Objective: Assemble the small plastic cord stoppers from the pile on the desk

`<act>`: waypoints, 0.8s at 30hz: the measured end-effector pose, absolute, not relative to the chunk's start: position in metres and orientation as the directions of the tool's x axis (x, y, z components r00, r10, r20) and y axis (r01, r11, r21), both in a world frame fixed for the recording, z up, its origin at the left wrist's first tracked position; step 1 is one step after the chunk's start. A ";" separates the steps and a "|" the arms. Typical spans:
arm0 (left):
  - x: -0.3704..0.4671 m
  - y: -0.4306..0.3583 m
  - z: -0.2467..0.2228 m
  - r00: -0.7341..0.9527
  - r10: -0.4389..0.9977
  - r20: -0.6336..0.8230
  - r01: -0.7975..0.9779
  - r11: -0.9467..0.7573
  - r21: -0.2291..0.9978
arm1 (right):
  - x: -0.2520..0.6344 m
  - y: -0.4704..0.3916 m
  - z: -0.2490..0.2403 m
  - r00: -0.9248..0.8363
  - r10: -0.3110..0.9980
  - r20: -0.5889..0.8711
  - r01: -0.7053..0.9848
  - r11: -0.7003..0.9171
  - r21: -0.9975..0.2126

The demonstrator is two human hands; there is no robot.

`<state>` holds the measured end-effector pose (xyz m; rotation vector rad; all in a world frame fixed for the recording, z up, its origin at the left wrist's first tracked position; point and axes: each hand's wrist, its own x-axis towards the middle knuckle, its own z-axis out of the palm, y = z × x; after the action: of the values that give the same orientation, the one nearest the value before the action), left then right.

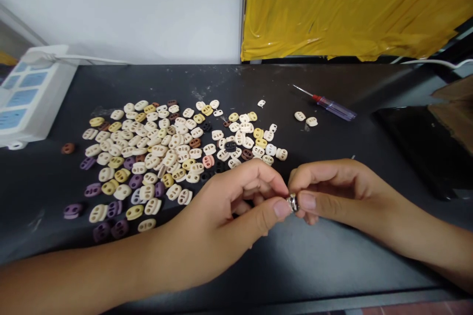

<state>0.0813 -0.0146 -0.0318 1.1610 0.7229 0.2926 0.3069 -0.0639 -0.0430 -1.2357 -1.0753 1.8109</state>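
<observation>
Between my two hands is a small shiny metal piece (pixel 292 203), ring-like, its exact kind unclear. My left hand (pixel 240 206) pinches its left side between thumb and forefinger. From the right, my right hand (pixel 332 197) pinches it with the thumb in front and the fingers curled behind. Fingertips hide much of the piece. Just beyond my left hand, many two-hole oval cord locks (pixel 170 157) lie spread on the black table, mostly cream, with yellow, purple, brown and black ones among them.
A screwdriver (pixel 334 108) with a clear purple handle lies at the back right, near two cream cord locks (pixel 306 118). The white power strip (pixel 40 93) stands at the left. A black flat object (pixel 417 152) sits at the right. Yellow wrapping (pixel 351 10) rises behind the table.
</observation>
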 end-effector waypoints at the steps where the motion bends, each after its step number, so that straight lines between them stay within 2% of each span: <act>1: 0.081 -0.014 -0.032 0.744 0.558 -0.366 0.149 0.397 0.906 | 0.307 -0.064 -0.043 -0.311 0.871 -0.381 -0.078 -0.423 -0.903; 7: 0.081 -0.014 -0.032 0.724 0.560 -0.402 0.169 0.422 0.891 | 0.309 -0.063 -0.042 -0.307 0.876 -0.372 -0.054 -0.406 -0.912; 14: 0.083 -0.013 -0.032 0.717 0.589 -0.373 0.222 0.315 0.923 | 0.307 -0.064 -0.042 -0.285 0.891 -0.354 -0.039 -0.379 -0.924; 24: 0.082 -0.013 -0.037 0.743 0.557 -0.371 0.235 0.302 0.924 | 0.306 -0.065 -0.041 -0.290 0.898 -0.331 0.032 -0.337 -0.941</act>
<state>0.0823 -0.0128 -0.0368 1.2780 0.7507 0.2418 0.3056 -0.0650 -0.0405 -1.2917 -1.2287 1.7014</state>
